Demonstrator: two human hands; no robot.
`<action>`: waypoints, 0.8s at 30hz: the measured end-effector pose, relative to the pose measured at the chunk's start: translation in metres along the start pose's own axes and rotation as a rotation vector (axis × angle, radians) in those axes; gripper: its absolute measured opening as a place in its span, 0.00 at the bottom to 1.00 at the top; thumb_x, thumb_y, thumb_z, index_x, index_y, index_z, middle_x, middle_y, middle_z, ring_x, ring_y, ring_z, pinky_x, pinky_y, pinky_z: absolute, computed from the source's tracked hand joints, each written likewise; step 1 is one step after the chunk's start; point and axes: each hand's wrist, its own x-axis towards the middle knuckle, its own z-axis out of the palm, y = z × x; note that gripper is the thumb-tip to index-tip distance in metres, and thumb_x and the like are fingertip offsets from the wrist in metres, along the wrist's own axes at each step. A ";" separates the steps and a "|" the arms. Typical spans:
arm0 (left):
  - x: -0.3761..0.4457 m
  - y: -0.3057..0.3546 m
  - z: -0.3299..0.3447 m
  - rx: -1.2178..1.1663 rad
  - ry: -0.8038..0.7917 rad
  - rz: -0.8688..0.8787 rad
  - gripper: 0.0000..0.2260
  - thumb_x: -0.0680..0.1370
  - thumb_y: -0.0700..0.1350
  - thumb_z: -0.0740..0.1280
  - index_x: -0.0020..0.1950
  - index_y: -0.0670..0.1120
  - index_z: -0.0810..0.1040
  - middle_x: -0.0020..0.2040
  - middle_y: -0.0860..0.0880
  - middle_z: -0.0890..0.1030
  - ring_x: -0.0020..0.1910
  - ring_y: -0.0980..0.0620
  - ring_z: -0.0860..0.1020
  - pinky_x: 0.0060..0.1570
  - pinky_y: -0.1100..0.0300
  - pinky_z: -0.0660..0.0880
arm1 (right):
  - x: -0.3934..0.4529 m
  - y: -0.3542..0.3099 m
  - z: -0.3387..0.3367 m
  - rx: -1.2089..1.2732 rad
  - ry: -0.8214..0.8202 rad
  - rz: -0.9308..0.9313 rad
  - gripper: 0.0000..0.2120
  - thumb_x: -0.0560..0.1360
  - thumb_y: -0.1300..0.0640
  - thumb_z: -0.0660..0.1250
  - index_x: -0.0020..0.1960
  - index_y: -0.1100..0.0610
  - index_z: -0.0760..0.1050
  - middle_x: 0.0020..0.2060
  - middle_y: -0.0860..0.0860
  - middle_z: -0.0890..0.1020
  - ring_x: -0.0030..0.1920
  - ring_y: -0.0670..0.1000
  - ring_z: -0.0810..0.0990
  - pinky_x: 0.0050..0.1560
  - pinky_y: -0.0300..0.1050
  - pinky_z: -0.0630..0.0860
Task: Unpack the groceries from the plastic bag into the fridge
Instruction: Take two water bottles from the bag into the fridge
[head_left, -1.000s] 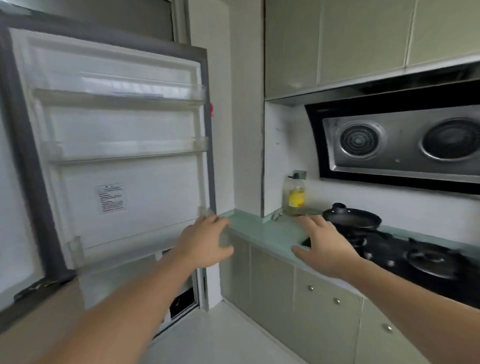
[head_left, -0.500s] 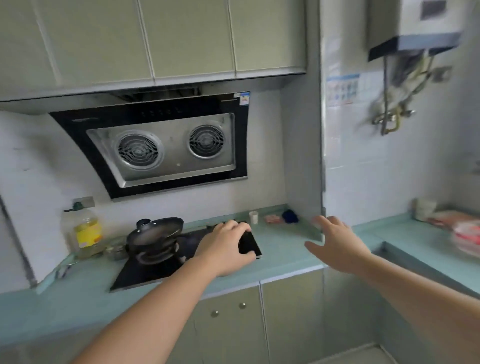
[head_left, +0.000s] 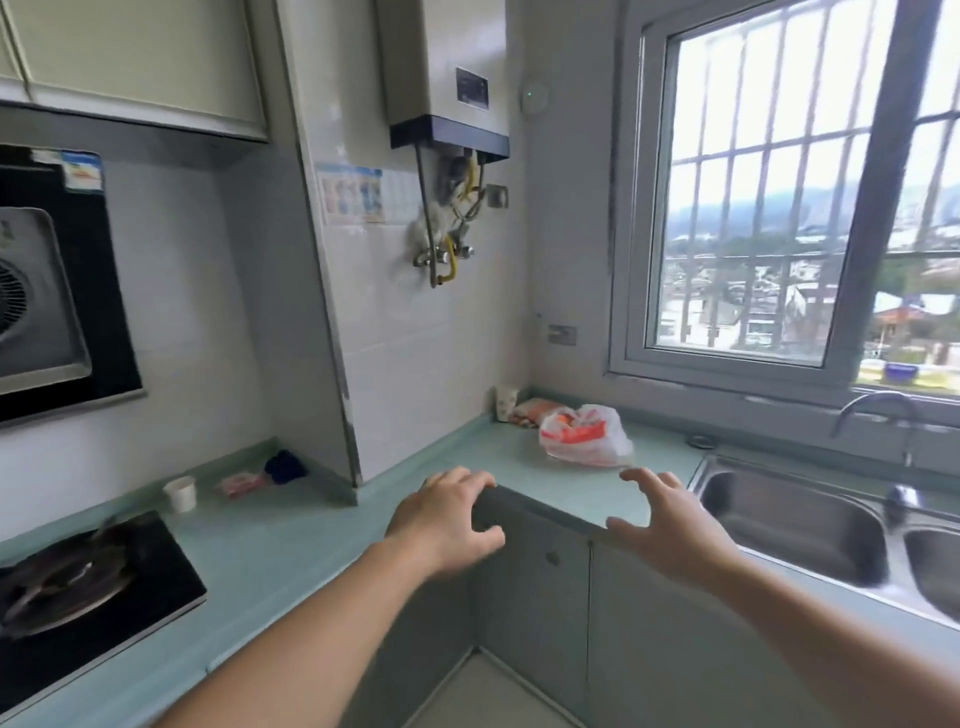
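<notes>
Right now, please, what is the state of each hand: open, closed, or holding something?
Left hand: open, fingers curled loosely, holding nothing.
Right hand: open, fingers spread, holding nothing; the plastic bag lies beyond it on the counter.

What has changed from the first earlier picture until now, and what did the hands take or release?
The view turned right, from the open fridge door past the stove to the counter corner by the window. The plastic bag, seen only at the frame's edge half a second ago, now lies ahead on the counter. The left hand and right hand remain empty and open, held out; nothing was taken or released.
</notes>
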 end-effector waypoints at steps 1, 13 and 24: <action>0.013 0.011 0.005 0.011 -0.010 0.016 0.25 0.74 0.59 0.63 0.70 0.57 0.66 0.68 0.56 0.69 0.68 0.53 0.67 0.61 0.55 0.69 | 0.005 0.013 -0.005 0.001 0.013 0.009 0.31 0.73 0.43 0.67 0.72 0.49 0.63 0.66 0.52 0.70 0.66 0.53 0.70 0.63 0.47 0.70; 0.116 0.099 0.039 0.093 -0.094 0.080 0.25 0.74 0.59 0.62 0.70 0.58 0.64 0.70 0.56 0.67 0.68 0.53 0.66 0.60 0.52 0.71 | 0.064 0.107 -0.037 0.046 0.025 0.025 0.28 0.73 0.45 0.65 0.71 0.47 0.63 0.64 0.50 0.70 0.65 0.50 0.70 0.62 0.47 0.71; 0.218 0.074 0.085 0.057 -0.121 0.065 0.24 0.74 0.58 0.62 0.70 0.57 0.65 0.68 0.55 0.69 0.66 0.53 0.68 0.55 0.54 0.71 | 0.155 0.140 -0.007 0.034 -0.042 0.029 0.27 0.74 0.44 0.65 0.71 0.47 0.62 0.63 0.49 0.70 0.62 0.50 0.72 0.60 0.44 0.71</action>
